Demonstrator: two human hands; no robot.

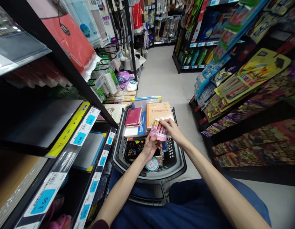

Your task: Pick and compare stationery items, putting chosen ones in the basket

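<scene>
Both hands hold a pink pack of markers [158,130] over a grey shopping basket [178,165] on the floor in front of my knees. My left hand [151,147] grips the pack from below, fingers curled. My right hand [171,128] pinches its upper right edge. In the basket lie an orange notebook [159,112], a dark red case [133,117], a blue notebook [140,128], a black colourful pack [133,149] and a small round item [152,164].
Black shop shelves with price tags [79,138] rise close on the left, holding folders and stationery. Shelves of colourful packs [245,82] line the right. A grey tiled aisle [161,73] runs ahead to more shelves at the back.
</scene>
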